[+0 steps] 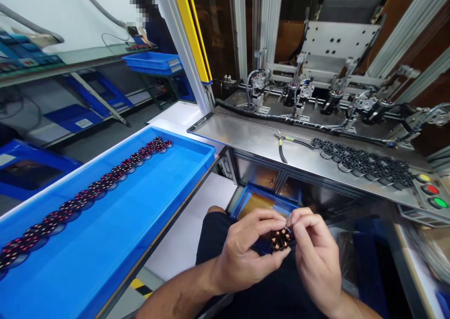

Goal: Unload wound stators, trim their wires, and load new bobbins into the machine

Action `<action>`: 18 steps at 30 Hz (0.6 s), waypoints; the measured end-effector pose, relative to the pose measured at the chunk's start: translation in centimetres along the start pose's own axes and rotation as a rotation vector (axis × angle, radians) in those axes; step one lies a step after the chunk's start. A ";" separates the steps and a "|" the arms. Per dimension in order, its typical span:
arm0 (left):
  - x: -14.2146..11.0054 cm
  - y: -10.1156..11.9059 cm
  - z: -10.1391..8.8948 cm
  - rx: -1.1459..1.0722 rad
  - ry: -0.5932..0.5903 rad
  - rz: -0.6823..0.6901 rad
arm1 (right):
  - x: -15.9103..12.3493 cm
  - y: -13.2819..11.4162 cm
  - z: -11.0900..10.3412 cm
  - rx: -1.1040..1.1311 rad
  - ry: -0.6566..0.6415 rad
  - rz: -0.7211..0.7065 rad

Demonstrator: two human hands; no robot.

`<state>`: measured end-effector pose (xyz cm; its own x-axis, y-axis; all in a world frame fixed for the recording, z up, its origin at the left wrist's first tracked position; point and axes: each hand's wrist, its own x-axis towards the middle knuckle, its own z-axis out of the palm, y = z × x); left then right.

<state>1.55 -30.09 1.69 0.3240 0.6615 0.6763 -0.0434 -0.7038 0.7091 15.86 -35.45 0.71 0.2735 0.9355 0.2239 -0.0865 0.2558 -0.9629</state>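
My left hand point(251, 246) grips a small round motor stator point(280, 239) between thumb and fingers, above my lap. Copper windings show around its black core. My right hand point(314, 248) is closed in a pinch at the stator's upper right edge. Whatever lies between those fingertips, perhaps a wire end, is too small to make out. To the left, a long blue tray point(116, 230) bears a row of similar wound stators point(101, 187). On the metal ledge ahead lie several black stator cores point(365, 164) and pliers point(282, 149) with green-and-black handles.
Beyond the ledge stands a winding machine point(330, 94) with several black cylinders. Yellow, red and green buttons point(429, 189) sit at the right. A yellow post point(192, 33) rises left of the machine. A blue bin point(242, 199) stands below the ledge. A person point(158, 26) works at the back left.
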 end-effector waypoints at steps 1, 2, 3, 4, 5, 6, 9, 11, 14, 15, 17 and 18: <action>-0.1 -0.1 0.1 -0.016 0.000 -0.017 | 0.1 0.1 0.1 0.027 0.025 0.044; -0.2 -0.2 0.1 -0.038 0.001 -0.041 | 0.1 0.2 0.1 0.057 0.041 0.082; -0.3 -0.3 0.2 -0.066 0.006 -0.072 | 0.1 0.3 0.2 0.081 0.043 0.108; -0.5 -0.5 0.2 -0.099 0.013 -0.107 | 0.1 0.5 0.2 0.098 0.040 0.121; -0.6 -0.6 0.2 -0.134 0.020 -0.142 | 0.1 0.6 0.1 0.114 0.032 0.121; -0.6 -0.7 0.1 -0.167 0.028 -0.176 | 0.1 0.7 0.0 0.129 0.018 0.112; -0.7 -0.9 -0.2 -0.245 0.044 -0.259 | 0.0 0.8 -0.6 0.147 -0.080 0.075; -0.5 -0.8 -0.3 -0.277 0.044 -0.289 | 0.0 0.7 -1.0 0.114 -0.150 0.055; -0.4 -0.6 -0.4 -0.329 0.036 -0.307 | -0.2 0.3 -1.5 0.009 -0.154 -0.018; -0.4 -0.6 -0.4 -0.342 0.032 -0.310 | -0.3 0.2 -1.6 -0.022 -0.130 -0.047; -0.4 -0.5 -0.4 -0.351 0.027 -0.308 | -0.4 -0.1 -1.7 -0.052 -0.082 -0.083; -0.4 -0.5 -0.4 -0.345 0.025 -0.304 | -0.4 -0.3 -1.7 -0.055 -0.068 -0.085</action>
<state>1.04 -29.91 1.18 0.3483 0.8335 0.4289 -0.2637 -0.3520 0.8981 17.43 -36.29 0.63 0.2121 0.9259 0.3127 -0.0131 0.3227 -0.9464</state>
